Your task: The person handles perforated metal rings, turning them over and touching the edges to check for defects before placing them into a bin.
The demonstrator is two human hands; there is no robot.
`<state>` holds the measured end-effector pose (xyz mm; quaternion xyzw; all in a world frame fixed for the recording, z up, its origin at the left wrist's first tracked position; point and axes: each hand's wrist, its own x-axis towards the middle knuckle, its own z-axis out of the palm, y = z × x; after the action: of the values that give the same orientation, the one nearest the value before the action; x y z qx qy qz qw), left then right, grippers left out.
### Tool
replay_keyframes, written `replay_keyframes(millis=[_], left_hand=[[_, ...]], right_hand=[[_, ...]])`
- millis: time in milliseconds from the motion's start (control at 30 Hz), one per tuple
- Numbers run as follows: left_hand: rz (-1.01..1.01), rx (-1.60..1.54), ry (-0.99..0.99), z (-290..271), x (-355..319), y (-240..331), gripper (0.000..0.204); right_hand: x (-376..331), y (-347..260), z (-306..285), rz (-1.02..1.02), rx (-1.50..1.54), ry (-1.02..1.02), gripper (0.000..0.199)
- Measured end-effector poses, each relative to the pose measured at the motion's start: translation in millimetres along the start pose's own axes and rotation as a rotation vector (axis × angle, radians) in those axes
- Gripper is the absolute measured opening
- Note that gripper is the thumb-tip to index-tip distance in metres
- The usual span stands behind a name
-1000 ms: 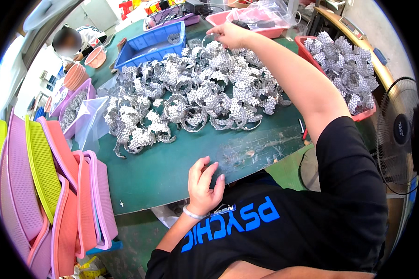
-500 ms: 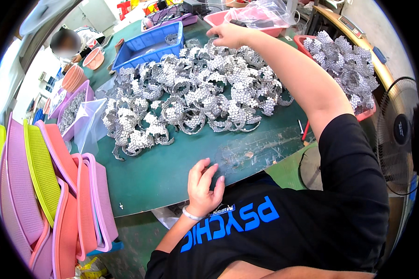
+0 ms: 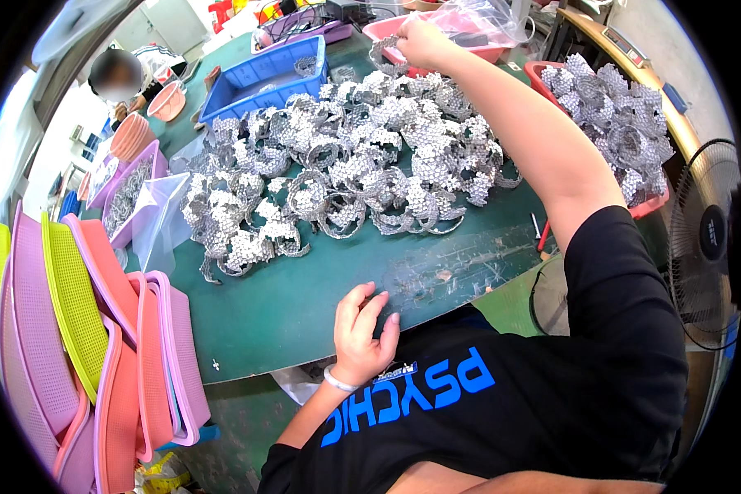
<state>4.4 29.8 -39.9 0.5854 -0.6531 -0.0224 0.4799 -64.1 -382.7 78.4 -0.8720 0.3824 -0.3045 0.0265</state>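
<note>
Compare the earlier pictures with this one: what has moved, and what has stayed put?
The right hand stays stretched to the far pink tray, now gripping a silver strip. The left hand still rests on the green table; the silver pile is unchanged.

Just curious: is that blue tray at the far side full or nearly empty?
Nearly empty: the blue tray shows mostly bare floor, with one small silver piece.

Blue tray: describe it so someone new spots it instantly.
Start at the green table heaped with silvery metal rings. Look to the far edge, left of the outstretched right hand. There lies the blue tray: rectangular, nearly empty, the only blue one, while those beside it are pink or purple.
</note>
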Motion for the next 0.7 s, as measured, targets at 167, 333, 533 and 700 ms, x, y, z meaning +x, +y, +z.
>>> replay_keyframes(millis=[167,333,533,700], left_hand=[[-0.014,-0.016,0.03,1.5,-0.7,-2.3,0.033],[-0.229,-0.286,0.018,-1.6,8.5,-2.3,0.033],[-0.603,-1.169,-0.027,-17.7,50.4,3.5,0.045],[-0.655,-1.659,-0.022,-21.6,55.4,3.6,0.036]], right_hand=[[-31.2,-23.1,-30.7,0.26,0.748,-0.311,0.028],[-91.4,-69.8,-53.7,0.205,0.999,-0.49,0.032],[-145.5,-117.8,-48.3,0.113,1.061,-0.699,0.025],[-174.0,-145.8,-45.7,0.155,1.044,-0.799,0.03]])
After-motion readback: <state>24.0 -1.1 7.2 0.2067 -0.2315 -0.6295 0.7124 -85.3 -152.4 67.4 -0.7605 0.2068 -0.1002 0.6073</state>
